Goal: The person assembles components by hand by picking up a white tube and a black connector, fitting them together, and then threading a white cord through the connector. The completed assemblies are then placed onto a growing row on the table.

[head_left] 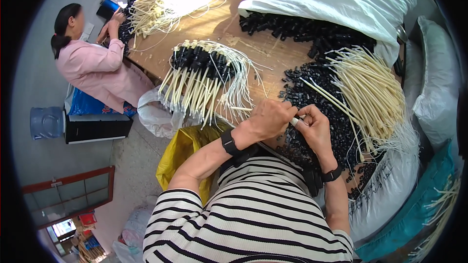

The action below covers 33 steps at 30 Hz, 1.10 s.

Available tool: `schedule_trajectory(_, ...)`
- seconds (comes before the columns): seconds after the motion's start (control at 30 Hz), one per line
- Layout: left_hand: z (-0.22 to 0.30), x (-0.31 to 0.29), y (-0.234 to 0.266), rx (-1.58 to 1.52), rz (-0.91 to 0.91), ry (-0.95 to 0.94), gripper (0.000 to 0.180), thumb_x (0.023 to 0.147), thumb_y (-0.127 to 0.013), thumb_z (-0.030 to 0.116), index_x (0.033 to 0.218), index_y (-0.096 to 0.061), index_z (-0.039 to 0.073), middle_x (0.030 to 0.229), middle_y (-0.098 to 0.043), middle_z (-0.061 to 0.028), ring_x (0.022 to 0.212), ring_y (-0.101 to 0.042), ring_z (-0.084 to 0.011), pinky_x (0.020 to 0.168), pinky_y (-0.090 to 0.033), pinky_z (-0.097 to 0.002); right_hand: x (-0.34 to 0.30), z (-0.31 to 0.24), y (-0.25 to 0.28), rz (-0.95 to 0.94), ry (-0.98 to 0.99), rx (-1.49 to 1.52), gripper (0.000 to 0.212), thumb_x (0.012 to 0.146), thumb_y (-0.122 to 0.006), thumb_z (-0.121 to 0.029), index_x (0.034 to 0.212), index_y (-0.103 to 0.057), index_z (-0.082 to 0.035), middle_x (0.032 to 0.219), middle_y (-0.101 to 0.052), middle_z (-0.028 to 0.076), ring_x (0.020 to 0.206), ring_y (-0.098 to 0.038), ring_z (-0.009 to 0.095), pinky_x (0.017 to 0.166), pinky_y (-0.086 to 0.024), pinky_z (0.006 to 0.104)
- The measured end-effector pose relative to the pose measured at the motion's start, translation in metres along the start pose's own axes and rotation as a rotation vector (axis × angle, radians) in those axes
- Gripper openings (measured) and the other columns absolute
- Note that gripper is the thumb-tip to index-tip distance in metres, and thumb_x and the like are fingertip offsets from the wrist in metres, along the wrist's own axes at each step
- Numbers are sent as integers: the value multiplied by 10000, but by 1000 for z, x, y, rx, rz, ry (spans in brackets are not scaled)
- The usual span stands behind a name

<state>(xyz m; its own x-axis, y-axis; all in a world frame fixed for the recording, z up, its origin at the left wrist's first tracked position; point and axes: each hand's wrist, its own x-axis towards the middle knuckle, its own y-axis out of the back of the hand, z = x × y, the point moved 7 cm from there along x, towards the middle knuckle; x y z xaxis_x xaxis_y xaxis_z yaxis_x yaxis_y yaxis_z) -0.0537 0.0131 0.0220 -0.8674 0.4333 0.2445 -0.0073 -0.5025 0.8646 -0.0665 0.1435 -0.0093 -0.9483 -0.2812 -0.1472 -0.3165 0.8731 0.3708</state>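
Observation:
Over the near edge of the table, my left hand [271,118] is closed around a cream-coloured stick [241,109], whose end pokes out to the left of the fist. My right hand [314,127] pinches close beside it, thumb and forefinger meeting at my left fingertips. What lies between the fingertips is too small to make out; something white shows at the right thumb. Small black plastic pieces [312,87] are heaped right beyond and beneath my hands. On that heap lies a bundle of cream sticks with thin white cords [373,95]. To the left are cream sticks fitted with black sleeves [195,75].
A large white sack [331,0] spills black tubular parts [292,29] at the back. Another pile of corded sticks [165,7] lies far left, near a co-worker in pink [95,63]. A yellow bag [183,153] hangs by my left forearm. White sacks [441,78] stand right.

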Motion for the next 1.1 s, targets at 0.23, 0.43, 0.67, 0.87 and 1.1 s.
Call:
schedule_trajectory(0.23,-81,-32,120,399,618,202,149,664,-631,87,809,-662,101,792,-647,-52,810,-608,-267,776,-432,-394,-1,-38,38,405,353,-109,199,870,-645,-7,1068,-666,-18,946,-691,47,704,-582,70,596,-451,199)
schedule_trajectory(0.43,-134,-42,142,800,680,523,401,651,-695,142,1048,-655,106,1163,-619,-76,1178,-509,-276,1078,-277,-470,4,-39,-8,106,457,-409,351,762,-732,-83,1102,-652,-45,1073,-652,123,891,-656,262,767,-518,322)
schedule_trajectory(0.67,-102,88,20,-31,334,98,481,711,-639,135,1189,-610,89,1212,-582,-174,1176,-511,-360,1017,-411,-456,7,-7,74,395,323,-539,150,808,-704,-74,947,-670,-32,762,-608,99,596,-584,224,557,-443,319)
schedule_trajectory(0.87,-174,130,-17,181,200,432,602,702,-692,290,1285,-563,218,1444,-366,-207,1261,-307,-526,1070,-318,-553,-8,18,105,462,144,-797,215,755,-700,-81,964,-651,-79,986,-599,80,817,-615,328,696,-483,422)
schedule_trajectory(1.1,-121,83,-28,-29,5,133,514,713,-639,36,1218,-618,133,1328,-529,-133,1224,-459,-340,1050,-407,-424,0,33,114,386,96,-732,200,726,-720,-59,906,-636,-82,898,-596,77,801,-607,333,659,-463,430)
